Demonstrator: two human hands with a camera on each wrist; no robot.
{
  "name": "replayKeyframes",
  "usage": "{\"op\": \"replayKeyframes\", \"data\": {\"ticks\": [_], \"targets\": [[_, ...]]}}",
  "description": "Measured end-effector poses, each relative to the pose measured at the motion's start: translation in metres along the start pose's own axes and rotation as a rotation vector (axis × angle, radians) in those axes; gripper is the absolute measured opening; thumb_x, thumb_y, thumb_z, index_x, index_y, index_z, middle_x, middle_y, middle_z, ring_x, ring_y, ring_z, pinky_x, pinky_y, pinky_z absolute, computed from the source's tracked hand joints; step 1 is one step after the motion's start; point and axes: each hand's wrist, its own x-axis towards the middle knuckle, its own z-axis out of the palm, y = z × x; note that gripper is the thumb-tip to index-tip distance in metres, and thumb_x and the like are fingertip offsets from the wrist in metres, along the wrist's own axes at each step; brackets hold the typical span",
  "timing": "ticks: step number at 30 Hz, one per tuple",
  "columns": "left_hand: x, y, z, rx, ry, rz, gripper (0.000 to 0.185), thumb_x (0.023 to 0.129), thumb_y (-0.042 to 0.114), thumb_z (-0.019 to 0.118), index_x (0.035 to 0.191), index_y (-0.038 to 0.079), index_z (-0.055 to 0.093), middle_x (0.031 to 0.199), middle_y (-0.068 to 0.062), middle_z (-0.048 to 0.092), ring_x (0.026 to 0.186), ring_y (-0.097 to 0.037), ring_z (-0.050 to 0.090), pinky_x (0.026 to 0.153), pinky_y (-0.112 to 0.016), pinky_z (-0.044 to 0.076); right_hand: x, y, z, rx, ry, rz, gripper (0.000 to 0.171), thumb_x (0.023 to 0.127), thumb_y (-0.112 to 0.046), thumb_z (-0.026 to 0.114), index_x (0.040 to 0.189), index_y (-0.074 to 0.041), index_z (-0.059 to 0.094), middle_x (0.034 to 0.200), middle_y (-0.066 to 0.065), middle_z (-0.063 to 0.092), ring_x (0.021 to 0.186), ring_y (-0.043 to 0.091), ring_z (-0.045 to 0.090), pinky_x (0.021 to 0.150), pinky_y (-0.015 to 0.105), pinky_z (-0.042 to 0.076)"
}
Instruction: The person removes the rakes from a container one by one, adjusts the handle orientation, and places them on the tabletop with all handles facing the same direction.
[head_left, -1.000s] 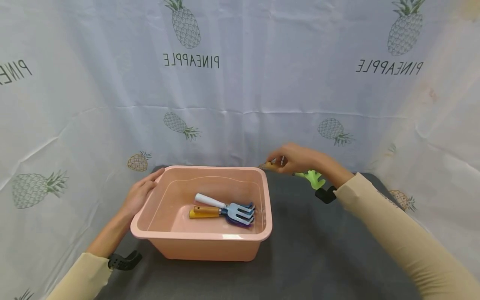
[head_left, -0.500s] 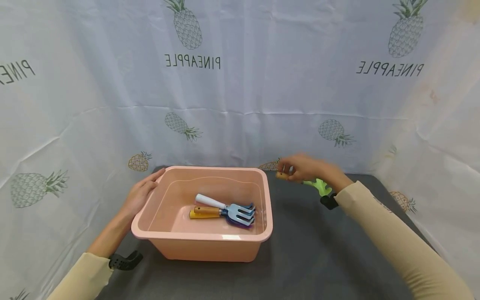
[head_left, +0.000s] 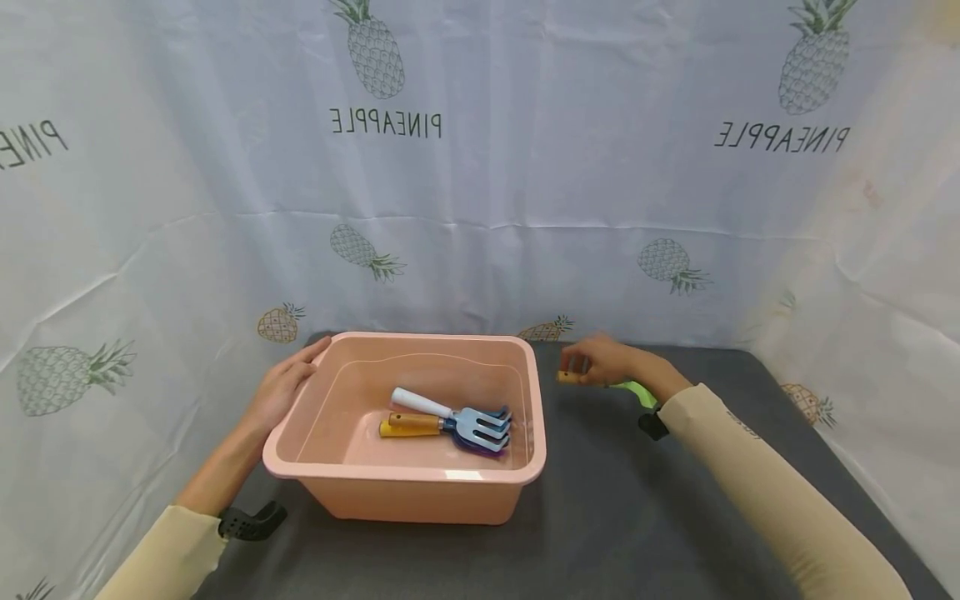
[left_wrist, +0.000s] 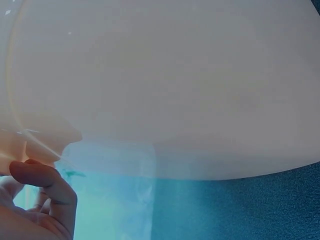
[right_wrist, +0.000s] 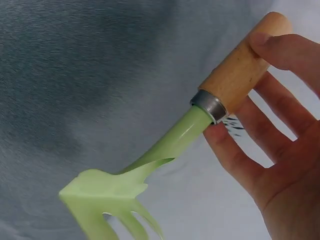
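Two, perhaps three, rakes (head_left: 468, 423) in basin (head_left: 300, 433)

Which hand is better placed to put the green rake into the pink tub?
Probably the right hand: it already pinches the green rake by its wooden handle, just beside the pink tub. The left hand only rests on the tub's far rim.

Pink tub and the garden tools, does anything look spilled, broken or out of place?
Nothing stands out. The pink tub sits upright on the dark table with two small rakes lying inside. The right hand holds an undamaged green rake by its wooden handle, and the left hand rests on the tub's rim.
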Motion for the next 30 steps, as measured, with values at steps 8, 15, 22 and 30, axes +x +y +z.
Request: {"op": "replayKeyframes", "data": {"ticks": [8,15,22,30], "targets": [[0.0,-0.001,-0.001,-0.001,0.009,0.015,0.053,0.109,0.024,0.039,0.162,0.018,0.036,0.17,-0.008,0.029,0.128,0.012,0.046,0.09,-0.005,0.045,0.003,0.011,0.019,0.099,-0.012,0.038,0.026,0.089,-0.004,0.071,0.112,-0.015,0.071,0.105,0.011,0.075,0.088,0.022,0.071,0.072,0.037,0.06],[0.001,-0.002,0.0,-0.026,0.004,0.001,0.053,0.11,0.026,0.04,0.162,0.019,0.036,0.17,-0.007,0.029,0.125,0.014,0.047,0.09,-0.007,0.048,0.006,0.022,0.033,0.09,-0.014,0.056,0.028,0.087,-0.004,0.072,0.111,-0.018,0.071,0.102,0.009,0.076,0.086,0.02,0.07,0.071,0.035,0.058],[0.002,-0.003,0.0,0.0,0.017,0.003,0.052,0.109,0.026,0.04,0.161,0.02,0.038,0.17,-0.005,0.03,0.134,0.007,0.045,0.091,-0.005,0.045,0.006,0.029,0.041,0.079,-0.001,0.051,0.027,0.086,-0.004,0.072,0.109,-0.019,0.071,0.1,0.008,0.077,0.086,0.021,0.07,0.071,0.037,0.058],[0.003,-0.003,0.001,-0.028,0.001,-0.004,0.052,0.11,0.026,0.038,0.162,0.02,0.035,0.171,-0.006,0.028,0.15,-0.014,0.038,0.092,-0.005,0.045,0.008,0.031,0.049,0.078,0.017,0.077,0.029,0.088,-0.004,0.071,0.113,-0.019,0.07,0.104,0.01,0.077,0.093,0.026,0.072,0.076,0.041,0.059]]}}
